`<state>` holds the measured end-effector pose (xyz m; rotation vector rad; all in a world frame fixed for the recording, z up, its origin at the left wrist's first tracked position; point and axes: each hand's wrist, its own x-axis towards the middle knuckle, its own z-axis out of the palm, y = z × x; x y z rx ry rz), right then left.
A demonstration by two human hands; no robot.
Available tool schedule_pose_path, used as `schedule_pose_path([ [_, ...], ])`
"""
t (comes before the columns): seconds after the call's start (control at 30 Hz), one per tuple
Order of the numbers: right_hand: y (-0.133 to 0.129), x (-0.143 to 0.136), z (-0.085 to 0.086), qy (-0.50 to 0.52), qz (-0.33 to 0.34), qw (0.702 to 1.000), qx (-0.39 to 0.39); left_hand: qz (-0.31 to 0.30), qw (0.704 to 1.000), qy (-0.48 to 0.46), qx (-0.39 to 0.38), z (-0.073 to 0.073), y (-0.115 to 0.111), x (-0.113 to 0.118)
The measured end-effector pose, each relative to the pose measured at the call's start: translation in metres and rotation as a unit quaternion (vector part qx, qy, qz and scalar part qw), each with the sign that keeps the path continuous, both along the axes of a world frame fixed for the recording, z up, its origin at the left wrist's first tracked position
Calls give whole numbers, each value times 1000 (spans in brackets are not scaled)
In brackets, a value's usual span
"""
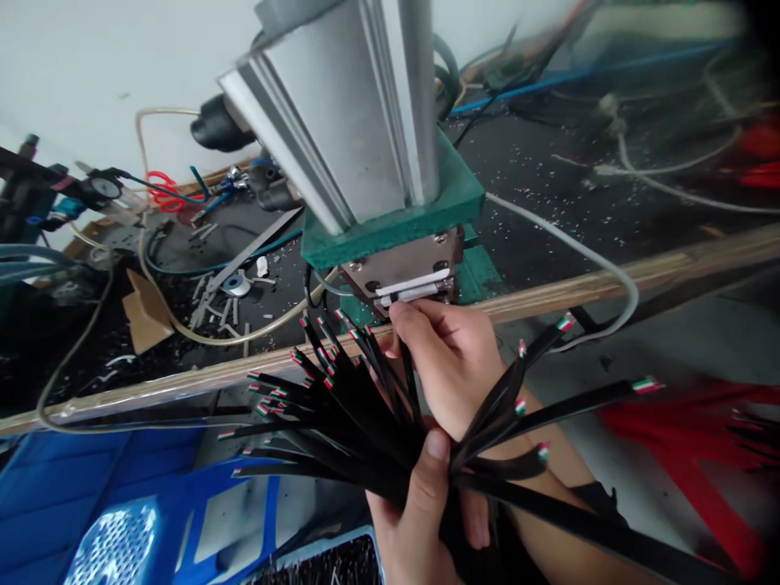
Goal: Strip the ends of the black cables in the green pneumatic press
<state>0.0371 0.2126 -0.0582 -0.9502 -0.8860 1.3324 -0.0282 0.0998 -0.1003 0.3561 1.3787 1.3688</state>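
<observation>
A thick bundle of black cables (366, 414) with red, white and green wire ends fans out across the middle. My left hand (420, 504) is closed around the bundle from below, its thumb on top. Above it, my right hand (448, 349) pinches one black cable at the metal jaw (402, 264) of a press. The press has a green plate (396, 215) and a tall silver cylinder (359, 114). The tip of the pinched cable is hidden at the jaw, beside two white strips.
Red scissors (163, 192), a tape roll (236, 283), a cardboard piece (145, 313) and scraps lie on the bench left of the press. A pale hose (566, 236) loops right. Below are a blue chair (122, 487) and a blue crate (373, 536).
</observation>
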Motion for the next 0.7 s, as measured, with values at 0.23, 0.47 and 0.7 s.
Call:
schedule_pose_path([
  [0.23, -2, -2, 6, 26, 14, 999, -22, 9, 1000, 12, -20, -3, -4, 2],
  [0.47, 2, -6, 5, -20, -22, 1000, -8, -7, 1000, 21, -2, 13, 4, 1],
  [0.7, 2, -7, -2, -19, -28, 999, 20, -7, 1000, 28, -3, 9, 4, -1],
])
